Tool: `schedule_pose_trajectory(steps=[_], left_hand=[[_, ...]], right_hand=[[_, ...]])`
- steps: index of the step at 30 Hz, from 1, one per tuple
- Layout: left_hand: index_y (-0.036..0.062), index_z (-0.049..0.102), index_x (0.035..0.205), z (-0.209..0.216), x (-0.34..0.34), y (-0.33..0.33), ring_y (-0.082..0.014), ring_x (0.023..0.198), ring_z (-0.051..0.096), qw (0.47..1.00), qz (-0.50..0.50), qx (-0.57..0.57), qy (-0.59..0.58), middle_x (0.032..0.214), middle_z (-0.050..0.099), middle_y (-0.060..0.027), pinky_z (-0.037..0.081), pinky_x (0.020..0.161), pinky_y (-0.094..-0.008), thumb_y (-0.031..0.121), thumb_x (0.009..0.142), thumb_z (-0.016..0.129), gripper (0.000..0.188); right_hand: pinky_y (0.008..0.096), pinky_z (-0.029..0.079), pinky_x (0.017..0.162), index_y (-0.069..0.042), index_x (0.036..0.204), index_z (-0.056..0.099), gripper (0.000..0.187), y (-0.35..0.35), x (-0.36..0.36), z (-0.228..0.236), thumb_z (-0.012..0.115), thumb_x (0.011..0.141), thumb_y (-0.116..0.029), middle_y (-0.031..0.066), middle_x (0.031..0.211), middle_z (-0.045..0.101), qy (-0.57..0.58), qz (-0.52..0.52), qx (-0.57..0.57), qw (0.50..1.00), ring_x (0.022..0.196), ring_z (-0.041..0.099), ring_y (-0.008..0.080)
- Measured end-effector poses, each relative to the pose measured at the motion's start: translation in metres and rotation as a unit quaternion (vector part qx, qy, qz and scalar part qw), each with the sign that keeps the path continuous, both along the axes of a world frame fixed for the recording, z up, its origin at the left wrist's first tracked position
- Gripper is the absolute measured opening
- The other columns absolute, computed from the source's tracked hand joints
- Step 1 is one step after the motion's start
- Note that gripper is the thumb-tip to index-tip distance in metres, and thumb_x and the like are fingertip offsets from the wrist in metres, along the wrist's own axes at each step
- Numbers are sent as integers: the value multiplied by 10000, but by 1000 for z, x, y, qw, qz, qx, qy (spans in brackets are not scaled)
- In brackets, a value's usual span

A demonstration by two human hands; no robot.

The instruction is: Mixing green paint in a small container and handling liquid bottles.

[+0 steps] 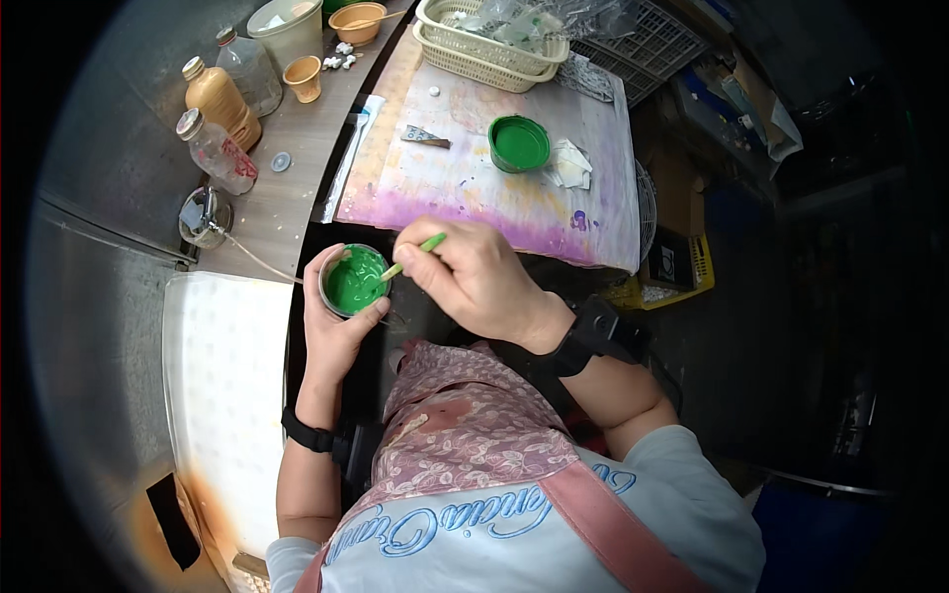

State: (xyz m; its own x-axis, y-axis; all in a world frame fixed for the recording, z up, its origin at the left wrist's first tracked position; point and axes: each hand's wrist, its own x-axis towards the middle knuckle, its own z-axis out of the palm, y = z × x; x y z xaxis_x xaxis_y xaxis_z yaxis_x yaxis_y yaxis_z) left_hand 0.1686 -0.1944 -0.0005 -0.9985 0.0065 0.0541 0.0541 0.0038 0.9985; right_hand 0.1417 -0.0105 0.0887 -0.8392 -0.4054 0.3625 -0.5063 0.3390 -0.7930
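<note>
Your left hand [332,334] curls round the cup [344,314], off the near left corner of the bench [445,193]; your right hand [479,279] pinches the stick [432,242], tip at the paint [350,289]. Cup likely light, slippery if smeared: grip its sides. Beyond: tub [497,158], then far-edge basket [484,69].

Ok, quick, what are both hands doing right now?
Left hand: closed around the cup of green liquid.
Right hand: closed, holding a green stick dipping into the cup.

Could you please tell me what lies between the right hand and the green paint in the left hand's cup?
In the head view, a green stick, held by the right hand, reaches down to the paint.
</note>
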Motion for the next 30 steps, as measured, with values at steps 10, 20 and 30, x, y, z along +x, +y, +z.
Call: schedule_pose_trajectory(steps=[10,20,30], left_hand=[[45,386,1255,6,-59,98,-196,1118,462,995,-76,54,34,1181,470,-113,364,969,-310,83,638,787,737],[44,363,1272,-19,-111,191,-214,1139,447,998,-40,47,6,1204,462,-118,356,983,-327,103,656,785,749],[47,375,1262,-36,-145,239,-213,1166,415,999,-10,24,-32,1220,446,-109,330,1004,-331,126,657,790,738]], right_hand=[[249,488,660,29,880,543,200,112,-7,10,444,952,-129,71,778,595,-11,-148,-185,972,701,597,131],[257,479,672,15,922,529,232,213,-71,-10,420,968,-184,85,734,603,-39,-153,-247,956,686,592,134],[288,497,658,-3,907,526,246,269,-116,-59,422,963,-220,101,718,606,-168,-209,-395,879,644,601,165]])
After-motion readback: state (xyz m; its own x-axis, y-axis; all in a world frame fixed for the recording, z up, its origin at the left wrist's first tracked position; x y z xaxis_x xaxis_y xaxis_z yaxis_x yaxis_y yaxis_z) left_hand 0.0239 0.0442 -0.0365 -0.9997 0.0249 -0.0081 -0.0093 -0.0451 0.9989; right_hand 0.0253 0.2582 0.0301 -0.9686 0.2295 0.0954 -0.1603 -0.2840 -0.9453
